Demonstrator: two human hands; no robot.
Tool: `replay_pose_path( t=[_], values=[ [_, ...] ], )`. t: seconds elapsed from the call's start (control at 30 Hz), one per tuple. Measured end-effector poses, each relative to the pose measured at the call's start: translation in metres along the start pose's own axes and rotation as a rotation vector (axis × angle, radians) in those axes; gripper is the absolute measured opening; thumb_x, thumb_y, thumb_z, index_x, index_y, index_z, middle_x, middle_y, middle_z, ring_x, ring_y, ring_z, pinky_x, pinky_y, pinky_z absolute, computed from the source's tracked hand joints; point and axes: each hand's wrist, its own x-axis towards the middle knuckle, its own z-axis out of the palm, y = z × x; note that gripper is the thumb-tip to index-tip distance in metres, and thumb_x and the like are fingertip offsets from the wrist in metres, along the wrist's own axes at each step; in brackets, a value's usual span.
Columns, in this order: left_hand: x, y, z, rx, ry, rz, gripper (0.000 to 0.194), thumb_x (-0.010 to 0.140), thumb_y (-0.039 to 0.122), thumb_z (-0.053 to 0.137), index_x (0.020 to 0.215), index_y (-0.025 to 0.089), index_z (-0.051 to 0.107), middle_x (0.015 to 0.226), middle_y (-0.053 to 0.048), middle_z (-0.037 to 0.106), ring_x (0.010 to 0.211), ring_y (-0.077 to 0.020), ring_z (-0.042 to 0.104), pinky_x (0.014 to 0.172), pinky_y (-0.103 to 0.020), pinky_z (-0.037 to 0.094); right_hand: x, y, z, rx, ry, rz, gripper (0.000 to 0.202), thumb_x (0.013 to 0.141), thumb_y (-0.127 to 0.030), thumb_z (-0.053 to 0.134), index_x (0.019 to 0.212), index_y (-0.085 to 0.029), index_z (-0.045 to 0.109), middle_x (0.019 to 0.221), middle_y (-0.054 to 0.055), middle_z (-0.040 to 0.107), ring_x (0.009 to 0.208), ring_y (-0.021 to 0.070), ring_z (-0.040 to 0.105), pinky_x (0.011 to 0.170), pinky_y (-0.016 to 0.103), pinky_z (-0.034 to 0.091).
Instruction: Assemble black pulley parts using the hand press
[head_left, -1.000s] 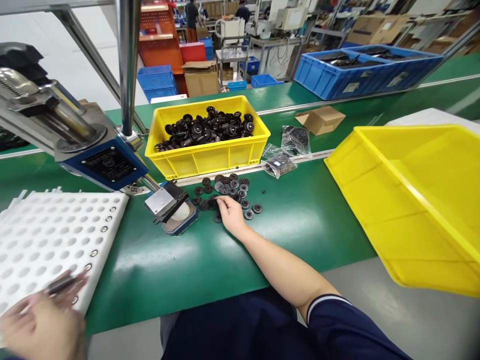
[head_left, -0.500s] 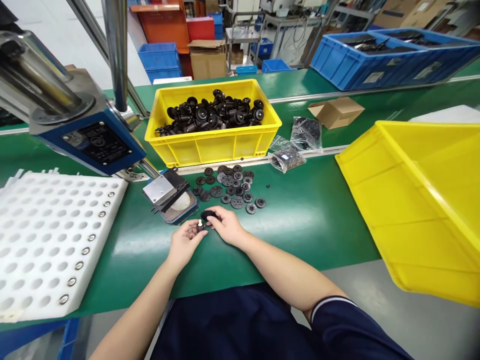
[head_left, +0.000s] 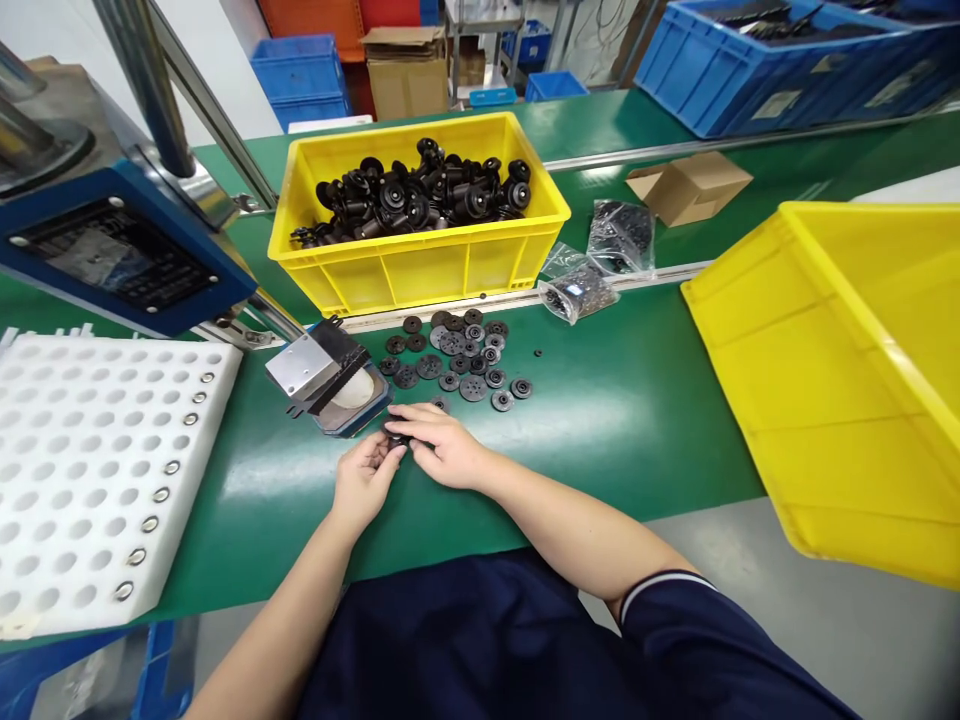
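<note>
My left hand (head_left: 365,478) is closed around a small dark cylindrical part (head_left: 399,439), thumb toward me and fingers on the far side. The white tip that this part had on top is now hidden. My right hand (head_left: 444,447) comes in from the right, its fingers laid over the top of the part and pressed on the black disc there, which is mostly covered. Both hands meet just above the green bench (head_left: 585,430). Beyond them lie several loose black discs (head_left: 473,388), some flat, some with raised ringed hubs.
A press with a metal block (head_left: 302,366) stands left of the discs. Behind is a yellow bin (head_left: 420,275) of black parts. White foam tray (head_left: 97,440) at left holds metal-ringed pieces. Bagged small parts (head_left: 577,292), an open carton (head_left: 697,190) and a tilted yellow bin (head_left: 832,400) are rightward.
My right hand has brought the black disc left onto the part in my left hand, covering its white tip. The view has tipped down and shifted a little.
</note>
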Motion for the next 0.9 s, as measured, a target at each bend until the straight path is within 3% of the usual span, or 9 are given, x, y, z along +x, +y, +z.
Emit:
replay_pose_path(
  t=[0.13, 0.27, 0.4, 0.47, 0.57, 0.7, 0.8, 0.9],
  values=[
    [0.001, 0.004, 0.002, -0.186, 0.045, -0.047, 0.029, 0.082, 0.035, 0.071, 0.103, 0.017, 0.064, 0.076, 0.0, 0.063, 0.063, -0.0112, 0.059, 0.059, -0.022, 0.049, -0.002, -0.008, 0.0, -0.012, -0.111, 0.019, 0.046, 0.086, -0.012, 0.054, 0.131, -0.016, 0.06, 0.142, 0.015, 0.054, 0.132, 0.0221, 0.051, 0.111, 0.046, 0.042],
    [0.003, 0.002, 0.003, -0.348, 0.092, -0.085, 0.042, 0.076, 0.033, 0.078, 0.112, 0.018, 0.061, 0.083, -0.001, 0.066, 0.065, -0.0116, 0.061, 0.055, -0.021, 0.049, -0.002, -0.01, -0.004, -0.029, -0.112, 0.001, 0.038, 0.091, -0.027, 0.06, 0.128, -0.018, 0.062, 0.137, 0.013, 0.058, 0.131, 0.0218, 0.051, 0.111, 0.044, 0.043],
    [0.005, 0.003, 0.001, -0.32, 0.065, -0.073, 0.027, 0.081, 0.032, 0.074, 0.1, 0.016, 0.063, 0.073, 0.0, 0.064, 0.059, -0.0098, 0.057, 0.056, -0.021, 0.049, 0.001, -0.008, -0.018, -0.212, -0.04, 0.044, 0.043, 0.094, -0.036, 0.06, 0.132, -0.017, 0.058, 0.129, 0.011, 0.063, 0.12, 0.0225, 0.056, 0.107, 0.043, 0.044],
    [0.006, 0.005, -0.001, -0.328, 0.064, -0.074, 0.026, 0.084, 0.033, 0.071, 0.102, 0.015, 0.063, 0.085, -0.004, 0.069, 0.064, -0.0105, 0.06, 0.059, -0.023, 0.051, 0.002, -0.005, -0.025, -0.421, -0.005, 0.171, 0.04, 0.093, -0.034, 0.061, 0.129, -0.016, 0.06, 0.125, 0.013, 0.063, 0.114, 0.025, 0.056, 0.102, 0.045, 0.046],
    [0.007, 0.006, -0.005, -0.372, 0.067, -0.092, 0.028, 0.084, 0.033, 0.071, 0.104, 0.015, 0.061, 0.1, -0.009, 0.072, 0.069, -0.0109, 0.062, 0.061, -0.024, 0.053, 0.002, 0.001, -0.029, -0.623, -0.051, 0.335, 0.033, 0.088, -0.026, 0.066, 0.119, -0.014, 0.065, 0.117, 0.015, 0.061, 0.107, 0.0275, 0.054, 0.093, 0.044, 0.049],
    [0.007, 0.003, -0.009, -0.418, 0.063, -0.14, 0.033, 0.076, 0.029, 0.079, 0.1, 0.016, 0.061, 0.09, -0.006, 0.073, 0.064, -0.0098, 0.06, 0.055, -0.02, 0.049, 0.001, 0.007, -0.02, -0.606, -0.134, 0.338, 0.02, 0.091, -0.02, 0.061, 0.109, -0.015, 0.069, 0.102, 0.011, 0.064, 0.097, 0.023, 0.057, 0.09, 0.038, 0.05],
    [0.007, 0.002, -0.009, -0.398, 0.06, -0.158, 0.035, 0.072, 0.029, 0.081, 0.1, 0.015, 0.064, 0.088, -0.005, 0.073, 0.063, -0.0101, 0.059, 0.054, -0.02, 0.048, 0.001, 0.005, -0.013, -0.583, -0.135, 0.347, 0.029, 0.094, -0.026, 0.059, 0.121, -0.015, 0.062, 0.103, 0.01, 0.066, 0.096, 0.02, 0.06, 0.09, 0.034, 0.049],
    [0.006, 0.002, -0.007, -0.364, 0.083, -0.143, 0.032, 0.072, 0.029, 0.081, 0.097, 0.014, 0.067, 0.09, -0.006, 0.073, 0.061, -0.0089, 0.057, 0.058, -0.022, 0.049, 0.001, 0.002, -0.014, -0.606, -0.099, 0.397, 0.032, 0.095, -0.033, 0.059, 0.12, -0.014, 0.062, 0.102, 0.011, 0.065, 0.096, 0.022, 0.059, 0.089, 0.036, 0.049]
  ],
)
